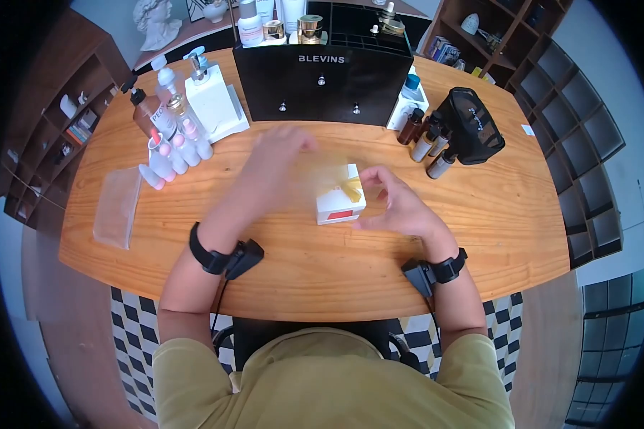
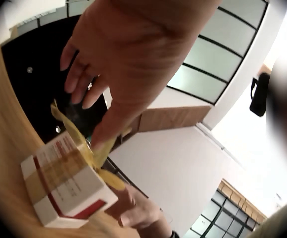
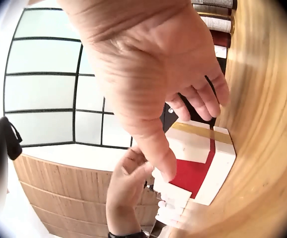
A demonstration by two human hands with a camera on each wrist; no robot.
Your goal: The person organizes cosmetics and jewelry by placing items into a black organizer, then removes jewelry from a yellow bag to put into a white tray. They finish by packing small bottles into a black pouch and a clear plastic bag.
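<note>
A small white box (image 1: 341, 204) with red bands and a yellow ribbon (image 1: 351, 189) tied over its top stands on the wooden table, in front of the black drawer unit. My left hand (image 1: 275, 161), blurred in the head view, is raised to the left of the box. In the left wrist view its fingers are loosely extended above the ribbon ends (image 2: 66, 124) and hold nothing. Spread around the box's right side, my right hand (image 1: 401, 204) has its fingers near the back corner and its thumb by the front corner, with a gap at the palm.
The black drawer unit (image 1: 315, 86) bears cosmetic jars on top. Pump bottles and a white dispenser (image 1: 213, 100) stand at the left, beside small pink-capped bottles (image 1: 186, 150). A clear pouch (image 1: 116, 207) lies at the left edge. Brown bottles (image 1: 411, 127) and a black mesh bag (image 1: 471, 127) stand right.
</note>
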